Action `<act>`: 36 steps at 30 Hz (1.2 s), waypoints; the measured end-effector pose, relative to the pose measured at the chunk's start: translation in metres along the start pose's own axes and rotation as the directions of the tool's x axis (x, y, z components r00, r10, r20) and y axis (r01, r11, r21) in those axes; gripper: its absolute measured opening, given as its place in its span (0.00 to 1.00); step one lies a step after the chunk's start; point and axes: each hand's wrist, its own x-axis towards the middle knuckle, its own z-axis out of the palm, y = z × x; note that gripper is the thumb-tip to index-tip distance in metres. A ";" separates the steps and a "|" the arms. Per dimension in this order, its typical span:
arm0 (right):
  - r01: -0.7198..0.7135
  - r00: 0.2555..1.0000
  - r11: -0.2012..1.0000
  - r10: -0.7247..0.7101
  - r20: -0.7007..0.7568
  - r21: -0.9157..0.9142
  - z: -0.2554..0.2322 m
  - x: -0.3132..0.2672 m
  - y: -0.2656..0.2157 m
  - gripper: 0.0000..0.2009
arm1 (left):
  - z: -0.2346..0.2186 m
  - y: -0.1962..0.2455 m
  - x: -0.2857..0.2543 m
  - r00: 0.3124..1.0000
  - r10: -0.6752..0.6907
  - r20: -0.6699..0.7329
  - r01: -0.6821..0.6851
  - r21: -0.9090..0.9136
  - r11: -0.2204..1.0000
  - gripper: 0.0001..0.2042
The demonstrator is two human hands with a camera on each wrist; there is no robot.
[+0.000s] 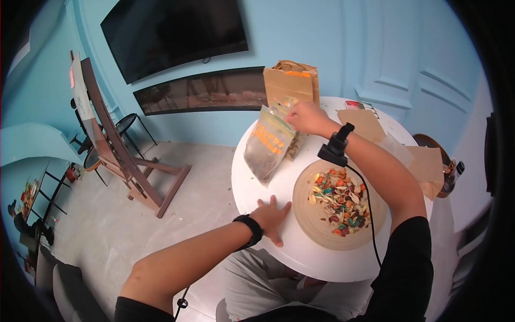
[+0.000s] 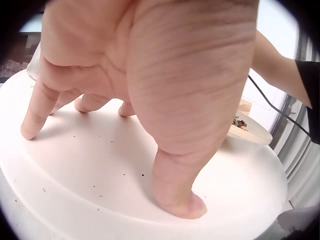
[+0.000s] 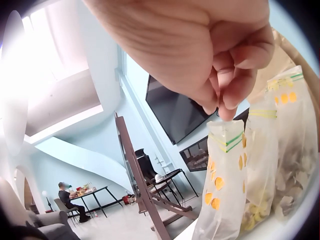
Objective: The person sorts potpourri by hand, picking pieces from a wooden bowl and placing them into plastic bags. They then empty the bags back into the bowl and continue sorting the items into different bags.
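My right hand [image 1: 307, 118] pinches at the top edge of a clear zip bag [image 1: 264, 147] with orange printing and a green seal line. In the right wrist view, its thumb and fingertips meet right at the rim of that zip bag [image 3: 225, 175]. Behind it stand a zip bag with yellow contents [image 3: 260, 165] and another with greyish flakes [image 3: 295, 155]. My left hand [image 1: 270, 219] rests on the white table [image 1: 279, 252] with its fingers spread, fingertips and thumb pressing down in the left wrist view. Nothing is in it.
A round wooden bowl [image 1: 306, 228] holds colourful dried pieces in front of me. Behind the zip bags stands a brown paper bag [image 1: 289, 86]; flat brown paper pieces [image 1: 362, 126] lie at the right. Beyond the table are an easel [image 1: 120, 150] and a wall screen [image 1: 177, 32].
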 end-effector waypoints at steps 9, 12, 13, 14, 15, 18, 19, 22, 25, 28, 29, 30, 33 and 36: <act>0.024 0.904 0.999 -0.008 0.427 -0.032 -0.052 -0.134 0.044 0.07 | 0.002 -0.004 0.004 0.997 0.063 -0.047 -0.062 0.027 0.998 0.72; -0.039 0.816 0.986 0.126 0.564 -0.163 -0.055 -0.184 0.039 0.07 | -0.005 0.004 0.007 0.999 -0.022 0.033 0.022 0.009 1.000 0.73; -0.060 0.809 0.979 0.163 0.564 -0.196 -0.053 -0.195 0.038 0.08 | -0.007 0.004 0.007 0.998 -0.038 0.047 0.037 0.020 0.999 0.74; -0.080 0.801 0.971 0.197 0.565 -0.224 -0.051 -0.203 0.039 0.08 | -0.008 0.005 0.008 0.997 -0.050 0.064 0.049 0.025 0.998 0.74; -0.085 0.795 0.976 0.189 0.577 -0.203 -0.049 -0.208 0.042 0.08 | -0.010 0.006 0.009 0.996 -0.054 0.072 0.052 0.023 0.998 0.74; -0.078 0.788 0.987 0.149 0.598 -0.143 -0.037 -0.214 0.055 0.08 | -0.016 0.010 0.002 0.993 -0.069 0.093 0.067 0.017 0.998 0.75; -0.067 0.794 0.989 0.133 0.593 -0.133 -0.034 -0.215 0.059 0.08 | -0.016 0.010 0.001 0.995 -0.059 0.085 0.058 0.012 0.998 0.74; -0.018 0.806 0.991 0.091 0.585 -0.129 -0.024 -0.215 0.067 0.08 | -0.016 0.009 -0.001 0.998 -0.030 0.055 0.029 0.014 0.999 0.74; 0.020 0.822 0.989 0.067 0.565 -0.146 -0.020 -0.216 0.065 0.06 | -0.013 0.008 0.001 0.999 -0.020 0.035 0.019 0.027 0.999 0.73; 0.056 0.836 0.984 0.046 0.547 -0.168 -0.017 -0.222 0.064 0.05 | -0.016 0.011 0.003 0.998 -0.029 0.048 0.028 0.022 0.999 0.72; 0.069 0.839 0.982 0.040 0.543 -0.178 -0.016 -0.225 0.066 0.05 | -0.019 0.013 0.003 0.998 -0.028 0.058 0.027 0.022 0.999 0.72; 0.088 0.878 0.985 -0.006 0.479 -0.150 -0.014 -0.231 0.069 0.06 | -0.021 0.014 0.003 0.997 -0.026 0.068 0.025 0.022 0.999 0.72; 0.070 0.953 0.996 -0.048 0.300 -0.062 -0.014 -0.240 0.074 0.07 | -0.014 0.011 0.006 1.000 -0.009 0.029 0.008 0.046 0.999 0.71; -0.109 0.979 0.987 0.085 0.187 0.119 -0.033 -0.250 0.070 0.08 | -0.012 0.008 0.008 0.999 0.000 0.033 -0.001 0.016 1.000 0.71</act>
